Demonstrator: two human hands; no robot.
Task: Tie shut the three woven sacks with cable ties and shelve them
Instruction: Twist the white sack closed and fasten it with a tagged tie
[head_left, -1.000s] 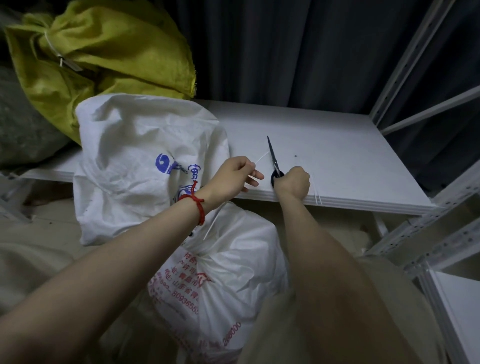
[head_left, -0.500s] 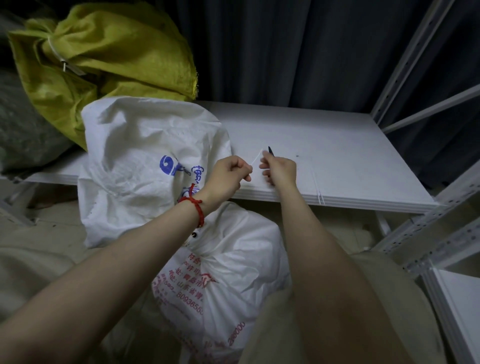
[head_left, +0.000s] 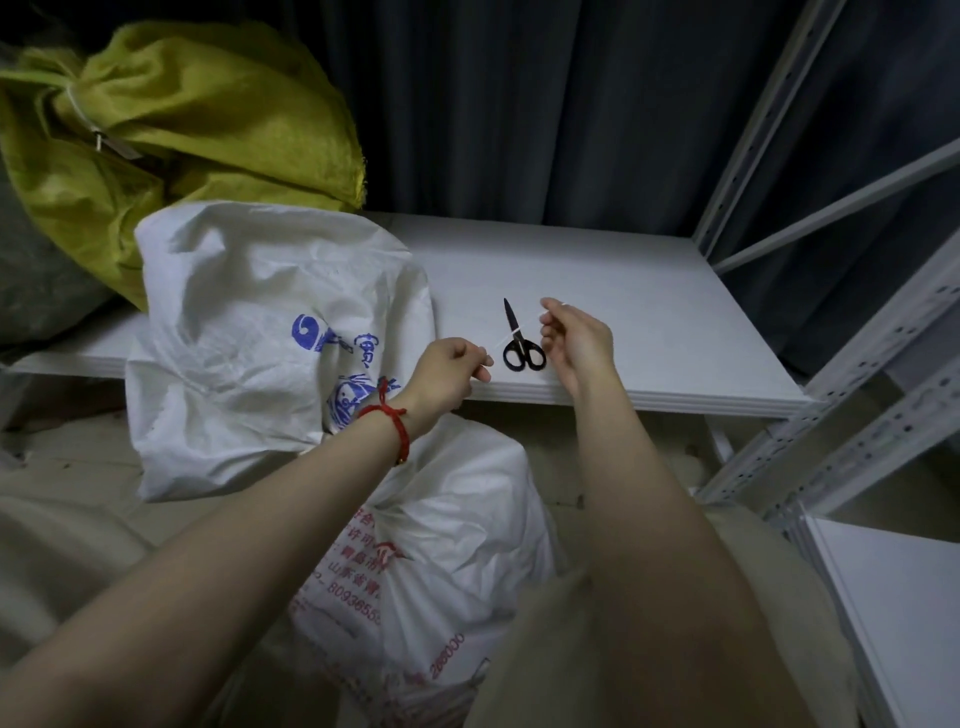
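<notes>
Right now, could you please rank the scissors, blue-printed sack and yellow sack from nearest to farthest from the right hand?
Head view, from the right hand pinching the cable tie:
1. scissors, just left on the shelf.
2. blue-printed sack, farther left.
3. yellow sack, back left.

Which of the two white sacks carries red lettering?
The lower white sack, below the shelf and nearest the camera, has red print; the upper white sack, leaning at the shelf, is printed in blue.
</notes>
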